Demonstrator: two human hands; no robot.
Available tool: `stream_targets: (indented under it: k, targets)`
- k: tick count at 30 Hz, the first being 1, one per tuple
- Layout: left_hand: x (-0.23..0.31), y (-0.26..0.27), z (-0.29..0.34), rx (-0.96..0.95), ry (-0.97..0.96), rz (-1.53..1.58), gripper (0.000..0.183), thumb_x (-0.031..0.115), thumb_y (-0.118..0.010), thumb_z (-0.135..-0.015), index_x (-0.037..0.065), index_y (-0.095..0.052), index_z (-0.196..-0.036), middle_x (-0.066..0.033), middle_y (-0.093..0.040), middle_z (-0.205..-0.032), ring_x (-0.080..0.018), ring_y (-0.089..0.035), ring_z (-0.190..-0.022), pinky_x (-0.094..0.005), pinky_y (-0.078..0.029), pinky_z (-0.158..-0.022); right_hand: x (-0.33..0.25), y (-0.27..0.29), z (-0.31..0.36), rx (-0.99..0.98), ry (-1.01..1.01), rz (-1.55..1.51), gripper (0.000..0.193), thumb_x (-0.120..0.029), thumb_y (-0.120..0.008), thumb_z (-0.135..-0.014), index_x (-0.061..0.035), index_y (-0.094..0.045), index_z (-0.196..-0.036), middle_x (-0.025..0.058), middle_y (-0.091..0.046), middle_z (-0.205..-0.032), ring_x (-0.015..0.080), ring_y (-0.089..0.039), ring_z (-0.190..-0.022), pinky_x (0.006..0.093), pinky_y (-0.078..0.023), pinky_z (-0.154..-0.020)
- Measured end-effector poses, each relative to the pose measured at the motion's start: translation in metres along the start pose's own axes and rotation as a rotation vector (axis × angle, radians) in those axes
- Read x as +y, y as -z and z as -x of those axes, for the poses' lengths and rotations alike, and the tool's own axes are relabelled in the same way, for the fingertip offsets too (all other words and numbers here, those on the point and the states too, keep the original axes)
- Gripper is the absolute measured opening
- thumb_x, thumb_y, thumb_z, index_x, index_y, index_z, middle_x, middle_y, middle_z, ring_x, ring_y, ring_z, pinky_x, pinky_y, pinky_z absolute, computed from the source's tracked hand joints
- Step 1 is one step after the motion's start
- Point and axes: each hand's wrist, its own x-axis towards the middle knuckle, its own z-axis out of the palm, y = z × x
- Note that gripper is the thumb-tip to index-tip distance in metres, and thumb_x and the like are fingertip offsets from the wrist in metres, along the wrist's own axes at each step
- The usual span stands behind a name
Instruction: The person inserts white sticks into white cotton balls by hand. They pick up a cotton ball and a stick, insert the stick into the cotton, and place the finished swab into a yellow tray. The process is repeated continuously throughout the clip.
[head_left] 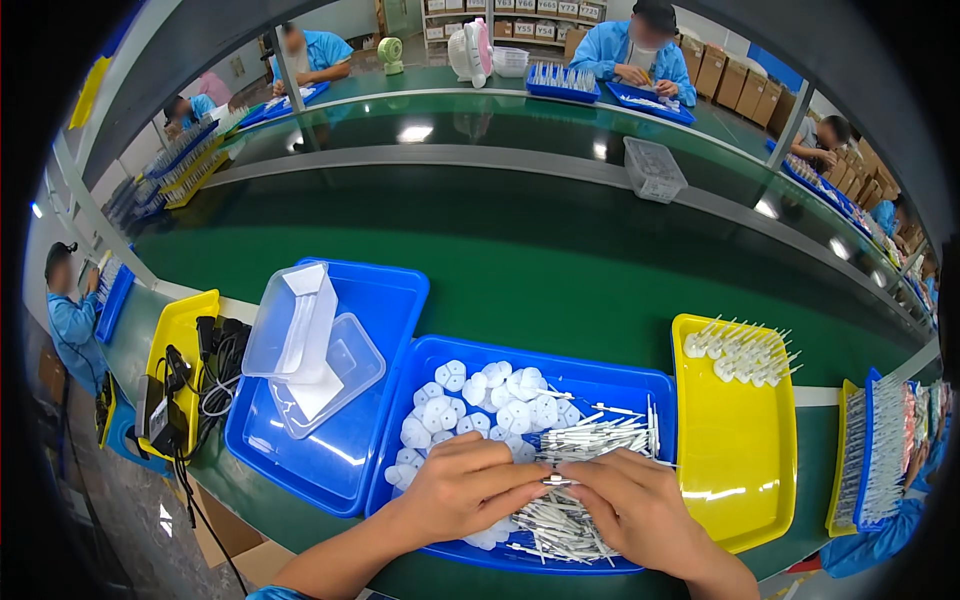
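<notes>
My left hand (pixel 462 490) and my right hand (pixel 636 500) meet over the blue tray (pixel 610 368), thumbs and forefingers pinched together. Between their fingertips is a small slim white part (pixel 557 480), mostly covered by the fingers. Below and beyond my right hand lies a heap of thin white sticks (pixel 600 436), some with dark wire-like ends. White petal-shaped discs (pixel 437 413) fill the tray's left side, close to my left hand.
At right, a yellow tray (pixel 740 450) carries a cluster of white stemmed pieces (pixel 742 350). On the left, another blue tray (pixel 385 300) holds a clear plastic box (pixel 290 320) and lid. Black cables (pixel 222 365) lie beside it. Several people in blue work beyond the green conveyor belt (pixel 500 240).
</notes>
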Motion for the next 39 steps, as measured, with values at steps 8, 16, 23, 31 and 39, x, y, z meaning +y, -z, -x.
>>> stream_targets:
  k: [8,16,23,31,39]
  targets:
    - [0.007,0.004,0.000,0.070,0.810,0.690,0.028,0.016,-0.061,-0.099,-0.005,-0.067,-0.116,-0.0101,-0.068,-0.092,-0.0166,-0.068,-0.077,-0.0266,-0.053,-0.065,-0.002,-0.004,0.004,0.060,-0.414,-0.245,0.023,-0.005,-0.064,-0.091,0.0004,-0.054,-0.111,0.0229,-0.067,-0.098,0.0390,-0.069,-0.085,0.0402,-0.055,-0.072]
    - [0.003,-0.003,0.001,0.035,0.838,0.946,0.028,0.009,-0.060,-0.098,-0.008,-0.062,-0.120,-0.0222,-0.066,-0.120,-0.0248,-0.070,-0.097,-0.0353,-0.058,-0.086,0.001,-0.016,0.000,0.090,-0.248,-0.219,0.017,-0.002,-0.065,-0.090,0.0008,-0.061,-0.106,0.0191,-0.065,-0.092,0.0360,-0.067,-0.076,0.0390,-0.052,-0.064]
    - [-0.002,-0.010,0.012,0.120,0.713,0.994,0.026,-0.002,-0.072,-0.087,-0.007,-0.064,-0.112,-0.0194,-0.066,-0.120,-0.0222,-0.067,-0.106,-0.0341,-0.057,-0.092,0.005,-0.020,0.006,0.122,-0.235,-0.177,0.017,-0.004,-0.068,-0.088,0.0015,-0.065,-0.104,0.0187,-0.068,-0.086,0.0340,-0.068,-0.070,0.0386,-0.052,-0.057]
    - [-0.006,-0.017,0.014,0.171,0.341,0.799,0.032,-0.011,-0.075,-0.079,-0.003,-0.065,-0.109,-0.0210,-0.063,-0.122,-0.0253,-0.062,-0.114,-0.0387,-0.049,-0.100,-0.003,-0.010,-0.002,-0.031,-0.348,-0.266,0.011,-0.009,-0.062,-0.094,-0.0009,-0.058,-0.101,0.0155,-0.063,-0.065,0.0323,-0.065,-0.054,0.0394,-0.048,-0.049]
    - [-0.004,-0.017,0.014,0.115,0.376,0.926,0.029,-0.011,-0.072,-0.083,-0.004,-0.065,-0.110,-0.0205,-0.062,-0.124,-0.0257,-0.060,-0.117,-0.0400,-0.047,-0.101,0.000,-0.013,0.001,-0.009,-0.310,-0.273,0.012,-0.011,-0.060,-0.096,-0.0014,-0.054,-0.101,0.0151,-0.061,-0.061,0.0356,-0.064,-0.054,0.0427,-0.047,-0.048]
